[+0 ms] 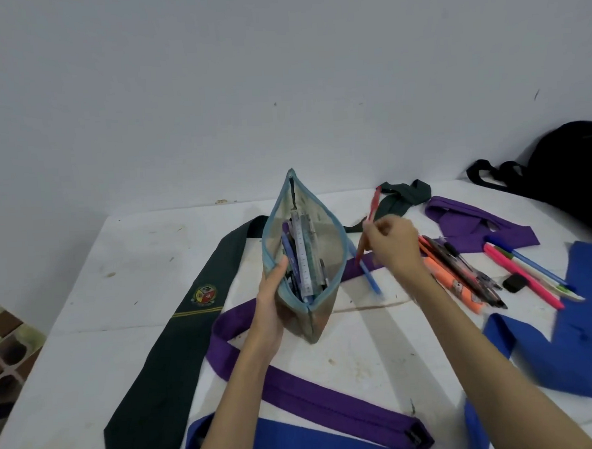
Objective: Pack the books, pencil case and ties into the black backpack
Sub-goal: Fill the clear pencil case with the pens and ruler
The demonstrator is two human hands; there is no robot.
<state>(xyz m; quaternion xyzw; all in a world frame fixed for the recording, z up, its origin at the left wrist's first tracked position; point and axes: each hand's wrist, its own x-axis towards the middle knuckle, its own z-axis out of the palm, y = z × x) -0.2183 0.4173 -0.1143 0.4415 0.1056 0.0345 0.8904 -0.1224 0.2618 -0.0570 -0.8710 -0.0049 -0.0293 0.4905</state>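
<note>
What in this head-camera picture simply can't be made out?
- Black backpack: cut off by the right edge; whether it is open is unclear.
- Books: none in view.
- Green tie's crest: too small to read.
- Red pen in the right hand: motion-blurred.
- Open mesh pencil case: lower contents hidden by its walls.

Unzipped pencil case [304, 254] stands upright among flat green, purple, blue ties; black backpack [573, 168] far right.

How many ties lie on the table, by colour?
Green tie: 1
Purple tie: 1
Blue tie: 1
Total: 3, provided each colour's stretches join into one tie. The overlaps and the frame edge hide that.
</note>
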